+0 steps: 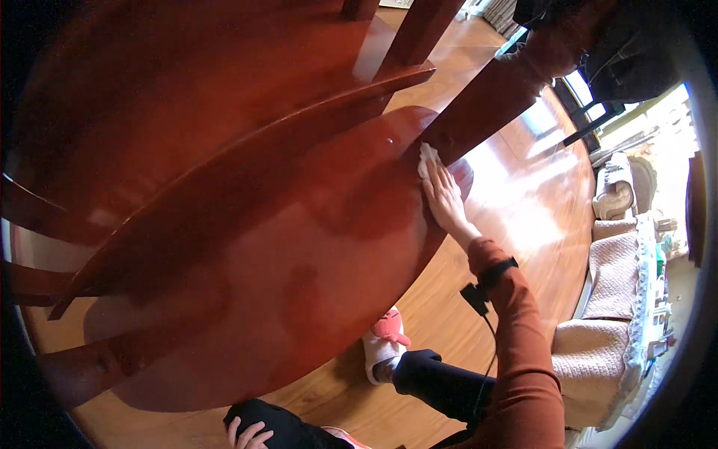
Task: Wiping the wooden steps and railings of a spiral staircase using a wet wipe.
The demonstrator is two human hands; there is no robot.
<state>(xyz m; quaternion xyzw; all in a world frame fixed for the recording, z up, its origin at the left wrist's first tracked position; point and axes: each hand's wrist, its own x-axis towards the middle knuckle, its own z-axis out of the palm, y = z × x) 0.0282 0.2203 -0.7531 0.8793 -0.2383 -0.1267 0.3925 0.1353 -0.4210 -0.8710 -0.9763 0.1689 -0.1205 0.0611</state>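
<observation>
My right hand [446, 199] reaches out with its fingers close together, pressing a crumpled white cloth [428, 161] onto glossy red-brown wood. The cloth touches the far right end of a low oval wooden shelf [336, 247], right by the foot of a broad wooden leg [486, 105]. Whether it is fabric or paper I cannot make out. At the lower edge, my left hand [250, 434] rests on my dark-trousered knee [280, 423]. Its fingers are slightly bent and apart, holding nothing; the rest of the hand is cut off.
Above the shelf runs a curved wooden rail [247, 138], with a large polished panel [172, 82] behind it. My slippered foot [385, 337] stands on the wooden floor [441, 307]. A quilted, lace-edged sofa [609, 292] lines the right side. A dark object [628, 52] hangs at the upper right.
</observation>
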